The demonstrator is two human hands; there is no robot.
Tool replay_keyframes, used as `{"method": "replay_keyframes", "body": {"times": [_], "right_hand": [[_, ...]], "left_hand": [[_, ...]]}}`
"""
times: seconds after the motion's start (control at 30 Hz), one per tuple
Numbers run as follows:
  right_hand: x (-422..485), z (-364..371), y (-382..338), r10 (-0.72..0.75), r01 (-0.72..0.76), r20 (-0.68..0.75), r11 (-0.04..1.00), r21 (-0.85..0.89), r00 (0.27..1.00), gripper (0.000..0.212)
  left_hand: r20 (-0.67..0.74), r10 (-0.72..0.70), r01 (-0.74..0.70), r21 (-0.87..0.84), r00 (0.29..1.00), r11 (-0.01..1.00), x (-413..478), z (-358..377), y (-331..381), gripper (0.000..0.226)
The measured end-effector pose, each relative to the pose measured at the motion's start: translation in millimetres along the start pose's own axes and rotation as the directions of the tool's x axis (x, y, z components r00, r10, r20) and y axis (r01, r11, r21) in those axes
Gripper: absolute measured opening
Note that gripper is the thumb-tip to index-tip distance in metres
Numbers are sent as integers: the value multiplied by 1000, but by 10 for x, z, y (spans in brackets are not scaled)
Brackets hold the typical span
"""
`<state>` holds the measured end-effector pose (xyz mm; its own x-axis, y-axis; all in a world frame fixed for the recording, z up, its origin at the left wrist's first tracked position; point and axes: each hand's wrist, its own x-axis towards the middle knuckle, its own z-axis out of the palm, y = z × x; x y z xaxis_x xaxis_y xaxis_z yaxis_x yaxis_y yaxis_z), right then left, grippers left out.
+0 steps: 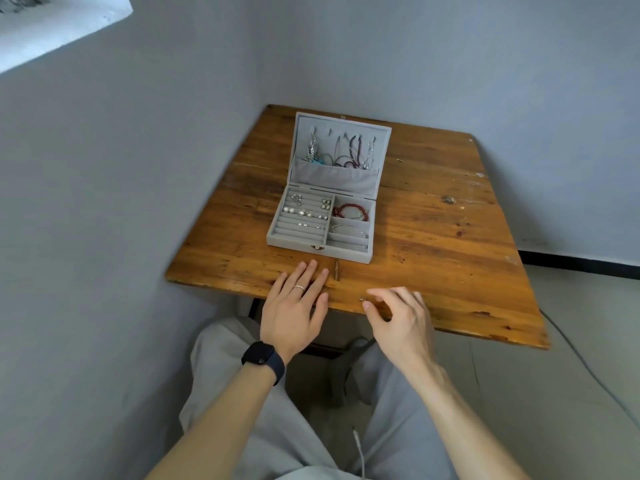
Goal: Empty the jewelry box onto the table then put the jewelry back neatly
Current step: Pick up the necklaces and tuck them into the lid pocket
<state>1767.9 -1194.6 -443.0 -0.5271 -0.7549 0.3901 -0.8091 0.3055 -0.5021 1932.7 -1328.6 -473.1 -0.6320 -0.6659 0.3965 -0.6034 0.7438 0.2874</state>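
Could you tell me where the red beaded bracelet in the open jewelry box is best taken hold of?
Pinch the top of the red beaded bracelet from straight above. It lies coiled flat in the box's back right compartment, whose walls block any grip from the side.

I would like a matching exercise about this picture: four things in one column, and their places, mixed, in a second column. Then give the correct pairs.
Things
1. red beaded bracelet
2. thin silver bangle
3. hanging necklaces
4. small pearl and silver earrings

Places
A. inside the upright lid of the grey velvet jewelry box, above its pocket
B. far right compartment
C. ridged left section
D. middle right compartment

Pairs: 1-B, 2-D, 3-A, 4-C
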Motion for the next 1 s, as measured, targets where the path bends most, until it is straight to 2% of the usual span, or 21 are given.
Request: {"method": "replay_keyframes", "body": {"times": [0.23, 0.4, 0.47, 0.53, 0.63, 0.77, 1.0], "right_hand": [[-10, 41, 73, -38, 39, -13, 998, 57, 999, 9], [107, -136, 307, 27, -15, -77, 988, 155, 997, 9], [152, -205, 403, 94, -79, -69, 979, 190, 993, 10], [177, -235, 463, 237, -219, -33, 935, 280, 971, 13], [183, -205, 507, 321, -305, 7, 892, 334, 947, 16], [145, -171, 486, 308, -288, -3, 893, 346, 951, 19], [119, -209, 464, 310, -296, 16, 889, 348, 951, 10]], "left_hand": [[-47, 10, -10, -12, 999, 1000, -18, 38, -9, 46], [24, -15, 15, -5, 1000, 1000, 2, 13, 6, 47], [51, -28, 29, 0, 998, 1000, 17, -14, 21, 49], [57, -36, 36, -9, 998, 999, 38, -46, 39, 50], [53, -13, 16, -54, 999, 998, 80, -111, 78, 42], [9, 113, -112, -90, 994, 990, 131, -144, 221, 29], [-11, 165, -166, -46, 986, 985, 281, -141, 416, 15]]}}
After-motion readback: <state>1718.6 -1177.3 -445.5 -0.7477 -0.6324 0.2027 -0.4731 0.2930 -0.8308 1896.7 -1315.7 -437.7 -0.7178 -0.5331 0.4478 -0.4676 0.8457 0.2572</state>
